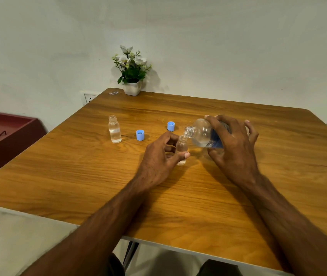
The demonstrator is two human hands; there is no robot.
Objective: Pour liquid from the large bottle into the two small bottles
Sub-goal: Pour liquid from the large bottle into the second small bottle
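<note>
My left hand (159, 156) sat at frame centre, thumb and fingers curled in a pinch. My right hand (233, 142), just right of it, gripped from above, fingers spread, both forearms reaching in from the bottom edge.

Large bottle (204, 134) in right hand (232, 144), mouth over left hand (158, 154)'s small bottle (181, 148).
</note>
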